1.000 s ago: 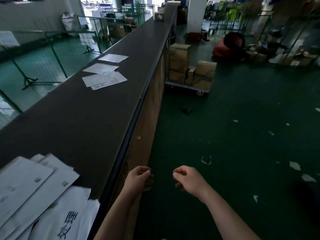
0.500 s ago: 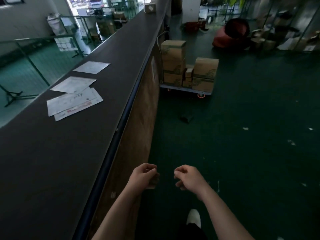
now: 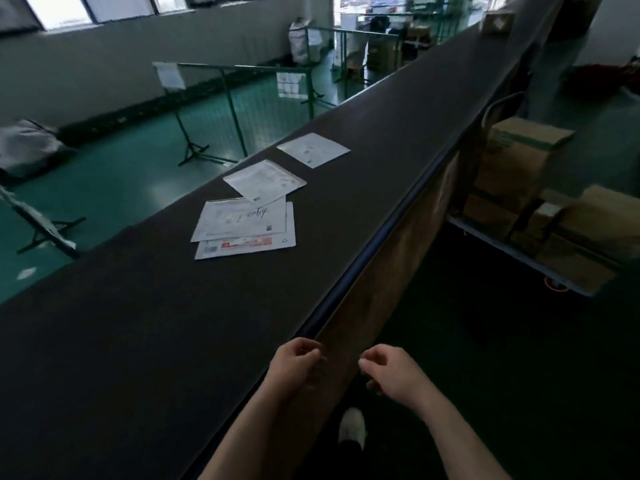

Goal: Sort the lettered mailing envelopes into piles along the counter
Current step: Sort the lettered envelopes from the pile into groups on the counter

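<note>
White mailing envelopes lie along the dark counter (image 3: 138,323). The nearest pile is two overlapping envelopes: the top one (image 3: 239,218) bears handwriting, and the one beneath (image 3: 252,244) has a red strip. A single envelope (image 3: 265,180) lies just beyond and overlaps the pile's far corner. Another envelope (image 3: 313,149) lies apart, farther along. My left hand (image 3: 298,367) hangs at the counter's front edge with loosely curled fingers and holds nothing. My right hand (image 3: 391,372) hangs beside it over the floor, also loosely curled and holding nothing.
A small cardboard box (image 3: 497,22) sits at the counter's far end. To the right of the counter stands a trolley stacked with cardboard boxes (image 3: 519,157). Green mesh barriers (image 3: 235,98) stand on the floor beyond the counter. My white shoe (image 3: 352,426) shows below my hands.
I have walked along the counter and turned left. The unsorted heap has dropped out of view and the sorted piles are now closer. Both hands stay as they were.
</note>
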